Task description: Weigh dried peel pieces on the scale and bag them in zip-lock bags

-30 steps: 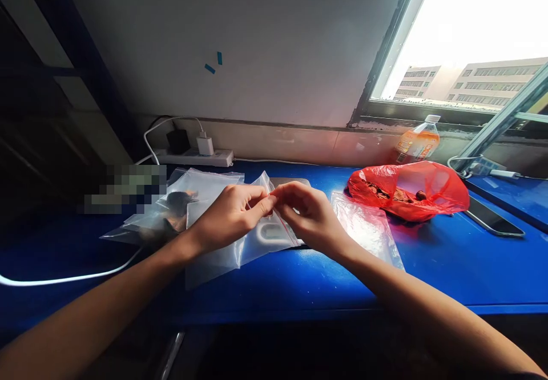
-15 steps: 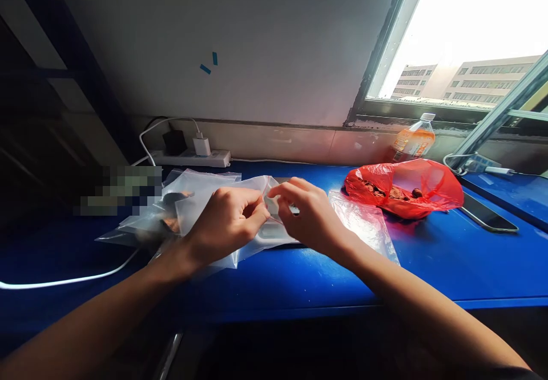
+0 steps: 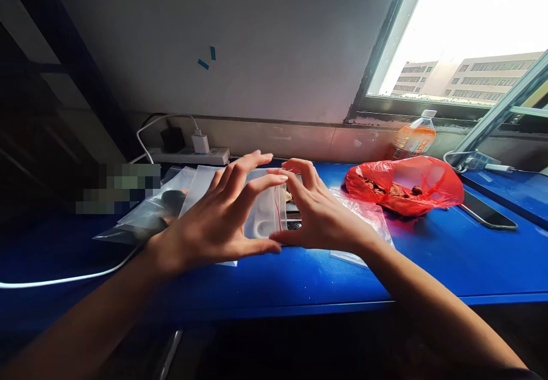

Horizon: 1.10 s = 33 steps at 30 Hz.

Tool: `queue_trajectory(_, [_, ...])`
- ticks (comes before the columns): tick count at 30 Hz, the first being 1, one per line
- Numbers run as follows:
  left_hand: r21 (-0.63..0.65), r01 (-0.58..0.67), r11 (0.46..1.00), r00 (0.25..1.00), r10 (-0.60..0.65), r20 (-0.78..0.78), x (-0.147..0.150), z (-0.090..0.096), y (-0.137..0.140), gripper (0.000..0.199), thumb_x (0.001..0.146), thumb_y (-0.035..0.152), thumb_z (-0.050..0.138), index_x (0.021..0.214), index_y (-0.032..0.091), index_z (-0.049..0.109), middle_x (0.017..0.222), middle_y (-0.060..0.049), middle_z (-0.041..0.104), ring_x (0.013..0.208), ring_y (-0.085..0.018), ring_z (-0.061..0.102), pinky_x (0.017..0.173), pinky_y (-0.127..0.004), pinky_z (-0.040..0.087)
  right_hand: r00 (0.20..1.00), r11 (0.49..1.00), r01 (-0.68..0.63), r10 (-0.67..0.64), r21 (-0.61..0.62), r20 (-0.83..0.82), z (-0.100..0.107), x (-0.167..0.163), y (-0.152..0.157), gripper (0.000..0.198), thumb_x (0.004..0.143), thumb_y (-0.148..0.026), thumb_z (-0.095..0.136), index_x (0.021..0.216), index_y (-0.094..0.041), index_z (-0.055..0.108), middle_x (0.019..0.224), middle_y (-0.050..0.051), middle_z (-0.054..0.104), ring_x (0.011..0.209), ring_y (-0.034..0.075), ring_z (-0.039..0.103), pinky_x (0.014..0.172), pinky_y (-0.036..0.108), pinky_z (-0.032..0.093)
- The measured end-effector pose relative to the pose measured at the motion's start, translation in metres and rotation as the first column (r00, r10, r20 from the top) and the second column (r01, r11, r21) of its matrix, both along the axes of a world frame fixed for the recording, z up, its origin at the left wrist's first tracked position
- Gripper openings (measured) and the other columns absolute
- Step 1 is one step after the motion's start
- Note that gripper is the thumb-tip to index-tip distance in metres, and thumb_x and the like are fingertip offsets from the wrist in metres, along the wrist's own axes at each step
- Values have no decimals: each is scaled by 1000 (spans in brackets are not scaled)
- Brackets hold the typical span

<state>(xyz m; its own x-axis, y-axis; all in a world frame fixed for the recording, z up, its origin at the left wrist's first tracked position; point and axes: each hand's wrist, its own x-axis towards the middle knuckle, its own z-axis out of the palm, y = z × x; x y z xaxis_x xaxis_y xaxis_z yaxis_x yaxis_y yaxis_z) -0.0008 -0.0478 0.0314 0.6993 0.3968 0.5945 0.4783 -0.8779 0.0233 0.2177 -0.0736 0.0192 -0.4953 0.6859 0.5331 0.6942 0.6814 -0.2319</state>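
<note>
Between the left hand [image 3: 209, 220] and right hand [image 3: 323, 214], both with digits parted, a clear bag [image 3: 260, 211] is framed (likely light, limp, slippery), best pinched beside its red strip [image 3: 278, 209].

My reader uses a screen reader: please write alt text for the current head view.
A person's left hand and right hand, fingers spread, are at the red-striped end of a translucent plastic bag above a blue table. To the right lies an open red bag of brown pieces, with a drink bottle behind it.
</note>
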Motion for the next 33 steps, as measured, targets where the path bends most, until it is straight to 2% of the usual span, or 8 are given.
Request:
queue_trajectory(2, [-9, 4, 1000, 997, -4, -82, -2, -2, 3, 104, 69, 57, 83, 151, 32, 24, 161, -16, 31, 150, -41, 26, 118, -63, 25, 1000, 1000, -9, 9, -13, -21, 2, 1, 1, 85, 69, -40, 83, 140, -24, 39, 143, 19, 35, 137, 36, 38, 102, 54, 48])
queue_trajectory(4, [-24, 7, 1000, 993, -10, -117, -2, -3, 5, 105, 73, 54, 81, 154, 32, 16, 159, -16, 37, 147, -40, 33, 119, -66, 20, 997, 999, -32, 30, -20, -67, 4, 3, 4, 72, 73, -37, 80, 134, -23, 45, 139, 17, 41, 131, 33, 44, 101, 51, 49])
queue_trajectory(7, [-16, -7, 1000, 998, 6, -68, -4, -1, 8, 95, 79, 51, 76, 152, 33, 19, 151, -12, 50, 134, -35, 52, 120, -64, 20, 975, 996, -86, 78, -26, -208, 5, 10, 16, 47, 83, -37, 69, 123, -22, 50, 123, 13, 56, 114, 26, 56, 96, 45, 51])
queue_trajectory(10, [-11, -58, 998, 996, 59, 64, -11, 6, 12, 88, 78, 54, 76, 149, 29, 29, 148, -12, 54, 130, -34, 56, 120, -59, 28, 953, 998, -62, 50, -31, -300, -3, 20, 34, 50, 88, -47, 63, 126, -19, 48, 120, 13, 61, 111, 25, 60, 98, 44, 48])
queue_trajectory(15, [-151, -84, 985, 958, 122, 259, -24, 16, 20, 94, 75, 56, 78, 147, 21, 30, 150, -14, 49, 133, -33, 53, 113, -46, 43, 1000, 994, 5, -4, -109, 1, -30, 23, 65, 88, 79, -70, 64, 146, -19, 40, 144, 20, 48, 128, 35, 50, 106, 55, 39])
queue_trajectory(18, [-172, -88, 981, 950, 135, 283, -26, 16, 22, 92, 75, 55, 77, 147, 21, 30, 150, -13, 48, 133, -33, 52, 112, -44, 45, 992, 989, 16, 3, -150, 127, -36, 14, 78, 84, 82, -75, 58, 146, -22, 43, 139, 17, 53, 125, 34, 50, 104, 54, 39])
queue_trajectory(25, [-210, -105, 972, 955, 157, 250, -24, 13, 24, 91, 72, 61, 75, 146, 30, 30, 150, -7, 49, 134, -32, 50, 115, -49, 40, 980, 986, 33, 1, -165, 201, -30, -1, 99, 46, 89, -60, 58, 108, -19, 66, 105, 10, 60, 96, 23, 52, 84, 38, 41])
queue_trajectory(33, [-217, -143, 966, 957, 191, 217, -23, 14, 24, 89, 73, 60, 74, 145, 27, 33, 150, -6, 50, 131, -31, 52, 114, -46, 39, 995, 997, 9, -2, -71, 100, -34, -4, 99, 22, 90, -37, 58, 81, -17, 62, 81, 4, 60, 77, 16, 49, 75, 29, 38])
